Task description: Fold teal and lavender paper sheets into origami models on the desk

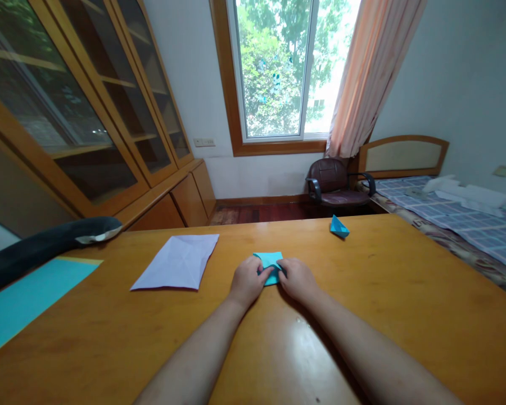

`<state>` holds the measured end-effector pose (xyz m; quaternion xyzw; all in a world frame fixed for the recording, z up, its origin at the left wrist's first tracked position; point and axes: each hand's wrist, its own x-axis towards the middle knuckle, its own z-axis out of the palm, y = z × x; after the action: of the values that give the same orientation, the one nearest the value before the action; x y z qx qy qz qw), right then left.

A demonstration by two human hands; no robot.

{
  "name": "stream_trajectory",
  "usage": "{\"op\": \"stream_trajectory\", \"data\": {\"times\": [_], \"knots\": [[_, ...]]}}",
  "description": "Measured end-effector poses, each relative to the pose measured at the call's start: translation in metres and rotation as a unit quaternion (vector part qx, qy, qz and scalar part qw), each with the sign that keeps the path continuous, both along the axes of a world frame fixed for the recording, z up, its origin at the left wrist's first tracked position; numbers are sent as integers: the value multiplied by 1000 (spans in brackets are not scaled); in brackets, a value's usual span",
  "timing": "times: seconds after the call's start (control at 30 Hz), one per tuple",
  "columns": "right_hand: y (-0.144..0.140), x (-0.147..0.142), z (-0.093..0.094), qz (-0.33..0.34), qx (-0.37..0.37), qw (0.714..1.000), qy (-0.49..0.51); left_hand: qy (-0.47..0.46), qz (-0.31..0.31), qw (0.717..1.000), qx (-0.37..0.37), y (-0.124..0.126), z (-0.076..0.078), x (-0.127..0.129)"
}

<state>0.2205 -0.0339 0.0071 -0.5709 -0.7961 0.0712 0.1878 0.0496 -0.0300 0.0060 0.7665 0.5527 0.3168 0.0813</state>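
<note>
A small square of blue folded paper [271,258] lies on the wooden table [152,343] in front of me. My left hand [249,277] grips its left side, the thumb reaching across toward the middle. On the right side, my right hand [297,277] pinches the paper's edge between thumb and fingers. A flap seems raised between the two thumbs, with a dark gap under it. Parts of both side edges are hidden by my fingers.
Left of my hands lies a creased white paper sheet [179,263]. A folded blue paper shape [339,227] stands near the far edge. At far left are a larger blue sheet [37,298] and a dark armrest [46,239]. A chair [335,183] stands beyond the table.
</note>
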Motion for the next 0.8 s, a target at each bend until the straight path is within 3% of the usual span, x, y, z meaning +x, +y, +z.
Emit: {"op": "stream_trajectory", "data": {"times": [0.23,0.57,0.8], "knots": [[9,7,-9,-9,7,995,96,51,-110,992,44,-7,8,4],[11,9,-10,-38,75,955,284,-8,-5,997,75,-8,2,6],[12,11,-9,-48,101,941,319,-77,-43,996,32,0,-3,1]]}}
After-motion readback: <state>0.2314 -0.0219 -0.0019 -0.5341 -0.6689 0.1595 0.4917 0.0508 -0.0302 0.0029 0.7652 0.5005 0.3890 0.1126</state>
